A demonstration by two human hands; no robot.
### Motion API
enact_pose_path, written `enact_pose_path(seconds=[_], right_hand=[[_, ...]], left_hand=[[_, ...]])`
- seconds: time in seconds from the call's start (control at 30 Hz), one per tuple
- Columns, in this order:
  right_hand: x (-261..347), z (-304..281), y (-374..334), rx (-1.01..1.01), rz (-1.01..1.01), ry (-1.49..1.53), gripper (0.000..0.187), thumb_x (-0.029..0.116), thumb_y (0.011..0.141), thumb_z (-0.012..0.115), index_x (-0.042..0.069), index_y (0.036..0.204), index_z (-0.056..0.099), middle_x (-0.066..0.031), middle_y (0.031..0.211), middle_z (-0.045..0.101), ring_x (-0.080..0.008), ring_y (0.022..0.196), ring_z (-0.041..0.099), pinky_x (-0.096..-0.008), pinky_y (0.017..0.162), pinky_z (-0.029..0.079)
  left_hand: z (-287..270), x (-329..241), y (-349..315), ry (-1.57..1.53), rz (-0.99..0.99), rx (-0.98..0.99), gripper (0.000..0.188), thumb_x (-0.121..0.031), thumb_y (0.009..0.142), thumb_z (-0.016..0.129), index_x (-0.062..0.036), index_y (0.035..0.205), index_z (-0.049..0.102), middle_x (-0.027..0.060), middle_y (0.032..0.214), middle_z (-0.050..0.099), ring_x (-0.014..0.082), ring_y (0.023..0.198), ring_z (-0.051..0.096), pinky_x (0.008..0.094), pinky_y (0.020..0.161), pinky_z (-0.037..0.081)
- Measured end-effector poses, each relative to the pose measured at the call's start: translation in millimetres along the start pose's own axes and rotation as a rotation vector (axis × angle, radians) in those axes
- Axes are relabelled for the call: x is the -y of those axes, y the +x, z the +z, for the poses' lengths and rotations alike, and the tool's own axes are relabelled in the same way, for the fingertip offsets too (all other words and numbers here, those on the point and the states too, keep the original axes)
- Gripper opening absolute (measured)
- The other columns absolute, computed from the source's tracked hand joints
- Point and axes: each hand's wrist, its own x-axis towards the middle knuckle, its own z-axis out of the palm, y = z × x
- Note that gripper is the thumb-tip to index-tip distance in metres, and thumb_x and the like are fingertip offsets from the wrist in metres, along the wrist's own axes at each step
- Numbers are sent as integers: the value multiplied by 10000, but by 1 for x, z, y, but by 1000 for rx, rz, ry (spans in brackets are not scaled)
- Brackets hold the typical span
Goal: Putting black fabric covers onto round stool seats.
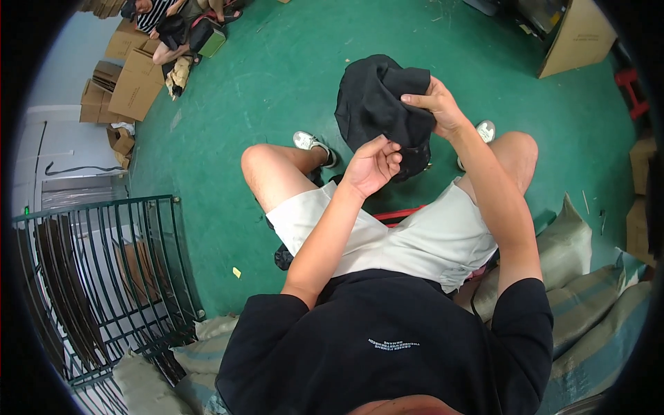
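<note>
A limp black cloth piece (379, 104), rounded at its far left side like a soft hat, is held up between my knees. My right hand (443, 111) grips its right edge, thumb on top and the other fingers behind the fabric. At the near edge my left hand (375, 167) has its thumb and index finger pinched together on the cloth, the other fingers curled. Below the cloth, a dark shiny bundle (413, 163) shows in part; most of it is covered.
Green floor (228, 200) surrounds me. Dark green metal racking (111, 277) stands at left, with stuffed woven sacks (588, 304) close behind me. Cardboard boxes (138, 83) and a seated person (173, 28) are at the far left. A red stool (631, 93) is at far right.
</note>
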Motion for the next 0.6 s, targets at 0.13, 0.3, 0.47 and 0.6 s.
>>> enact_pose_path(seconds=[0.13, 0.3, 0.47, 0.6], right_hand=[[-3, -5, 2, -8, 9, 17, 381, -35, 778, 697, -5, 1132, 558, -89, 1071, 663, -166, 951, 644, -323, 870, 525], [1, 6, 1, -30, -66, 27, 350, -27, 766, 714, 9, 1090, 588, -79, 1055, 661, -159, 958, 632, -321, 873, 516], [-3, -5, 5, -30, -35, 0, 342, -37, 761, 708, 12, 1080, 594, -70, 1022, 660, -159, 967, 623, -318, 872, 507], [-2, -7, 6, -58, -52, 102, 313, -50, 763, 690, 15, 1056, 602, -81, 1038, 662, -182, 977, 628, -335, 873, 510]], left_hand=[[5, 7, 1, -26, -287, -44, 295, -339, 937, 578, -65, 855, 654, 98, 853, 701, 215, 706, 680, 302, 546, 558], [21, 38, 1, -84, -540, 3, 489, -464, 956, 480, -19, 885, 668, 129, 835, 696, 265, 704, 684, 319, 555, 565], [18, 35, 11, -350, -299, 140, 325, -303, 950, 513, -11, 957, 655, 104, 852, 682, 232, 723, 651, 278, 591, 525], [22, 5, 10, -81, 52, -143, 171, -171, 932, 547, -41, 889, 649, 81, 835, 686, 206, 682, 662, 262, 541, 519]])
